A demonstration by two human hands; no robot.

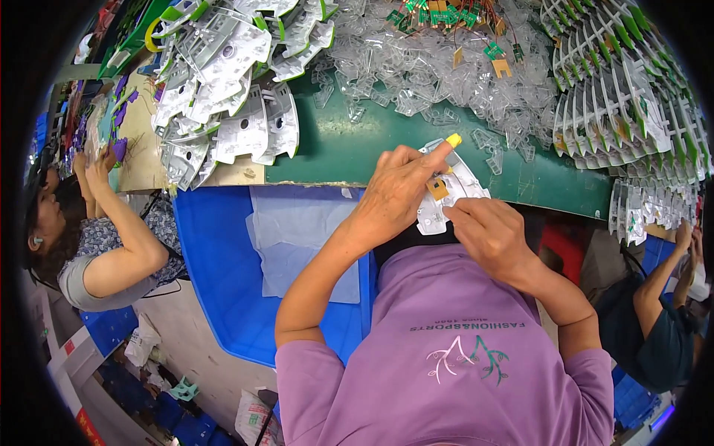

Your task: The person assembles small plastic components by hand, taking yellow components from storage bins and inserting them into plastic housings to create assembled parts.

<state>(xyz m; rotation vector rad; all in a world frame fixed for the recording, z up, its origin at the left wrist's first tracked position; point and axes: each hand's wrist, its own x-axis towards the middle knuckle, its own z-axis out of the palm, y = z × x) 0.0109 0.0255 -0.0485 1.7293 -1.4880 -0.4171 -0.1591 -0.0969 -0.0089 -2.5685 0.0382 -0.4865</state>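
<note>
A white curved plastic shell (pixel 462 181) is held in front of my body, close to the near edge of the green table. My left hand (pixel 398 189) grips it from the left, with the fingers wrapped over its side. A yellow covering (pixel 454 140) shows at the tip of one left finger. Inside the shell sits a small tan board (pixel 437 189) with a notch. My right hand (pixel 491 230) is closed at the shell's lower right edge, fingers bent and pressed together. Whatever lies between those right fingertips is hidden.
Transparent plastic pieces (pixel 431 67) cover the table's far middle, with green and tan boards (pixel 446 13) on top. White shells are stacked at left (pixel 230 89) and right (pixel 617 111). A blue bin (pixel 223 297) stands below the table edge. Co-workers sit on both sides.
</note>
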